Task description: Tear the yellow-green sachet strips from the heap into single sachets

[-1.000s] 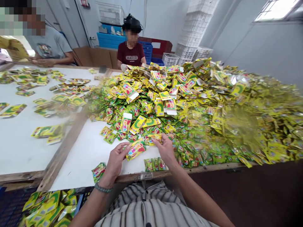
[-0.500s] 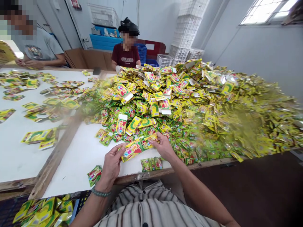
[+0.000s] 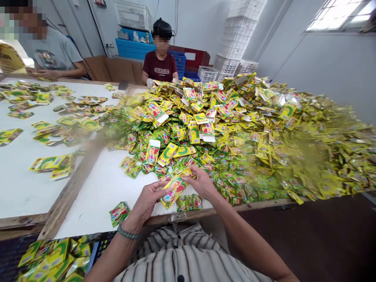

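My left hand [image 3: 149,199] grips the lower left part of a yellow-and-green candy box [image 3: 175,190], thumb on its printed front. The box is tilted, its far end up to the right. At that end the fingers of my right hand [image 3: 201,182] are closed on it; they partly cover the opening, so I cannot tell what is inside. Just below my right hand, a short row of green candy packets [image 3: 189,203] lies on the white tabletop [image 3: 98,182]. Another green packet [image 3: 119,213] lies left of my left wrist.
A large heap of candy packets [image 3: 243,156] with boxes on top spreads ahead and right. A wooden strip [image 3: 73,192] divides the table; filled boxes [image 3: 54,162] lie beyond it. A crate of boxes [image 3: 55,258] stands lower left. Two people [image 3: 161,64] sit across the table.
The candy box has turned more upright, and less of its length shows between my hands. My left hand has moved right, closer to my right hand. The view has shifted slightly.
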The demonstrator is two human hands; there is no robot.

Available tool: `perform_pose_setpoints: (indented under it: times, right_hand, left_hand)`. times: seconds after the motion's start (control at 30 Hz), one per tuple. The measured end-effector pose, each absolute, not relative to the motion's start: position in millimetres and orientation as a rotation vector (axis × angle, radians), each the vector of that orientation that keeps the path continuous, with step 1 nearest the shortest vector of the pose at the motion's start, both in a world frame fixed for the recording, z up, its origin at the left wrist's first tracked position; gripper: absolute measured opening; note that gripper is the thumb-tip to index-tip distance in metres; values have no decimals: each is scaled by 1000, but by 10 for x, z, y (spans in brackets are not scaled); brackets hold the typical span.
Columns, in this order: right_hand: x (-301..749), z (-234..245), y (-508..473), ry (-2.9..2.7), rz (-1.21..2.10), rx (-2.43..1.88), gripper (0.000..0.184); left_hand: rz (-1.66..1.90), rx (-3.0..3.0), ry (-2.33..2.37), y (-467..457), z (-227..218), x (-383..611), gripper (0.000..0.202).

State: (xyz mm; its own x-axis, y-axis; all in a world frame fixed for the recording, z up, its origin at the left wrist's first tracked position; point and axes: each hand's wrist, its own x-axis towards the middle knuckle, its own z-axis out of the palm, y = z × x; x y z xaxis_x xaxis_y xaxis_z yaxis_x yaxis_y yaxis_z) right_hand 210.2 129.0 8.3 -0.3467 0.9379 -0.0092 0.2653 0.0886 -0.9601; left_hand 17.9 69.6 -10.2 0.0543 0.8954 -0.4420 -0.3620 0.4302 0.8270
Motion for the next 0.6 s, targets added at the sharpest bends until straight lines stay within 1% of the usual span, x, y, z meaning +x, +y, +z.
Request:
perform_pose_setpoints:
  times: [0.07, 0.13, 0.2, 0.33, 0.47, 0.6]
  right_hand:
    - [2095, 87, 1275, -1781, 1166, -1294, 13]
    - [2086, 107, 1261, -1876, 1037, -1391, 17]
    - [2076, 122, 1252, -1939, 964, -1422, 15]
    - [2070, 111, 1254, -1969, 946, -1304, 6]
    - [2073, 107, 1234, -1774, 900, -1282, 11]
    - [2055, 148, 1156, -1825, 814, -1287, 5]
  left_hand:
    - [1058, 605, 1123, 695, -95, 222, 41]
    - [1108, 622, 1102, 700, -92, 262, 42]
    - [1152, 661, 1105, 707, -96, 286, 43]
    - [1190, 706, 1135, 710, -122, 278, 44]
    - [1202, 615, 1046, 692, -118, 270, 44]
    - [1193, 534, 974, 680, -75, 291, 43]
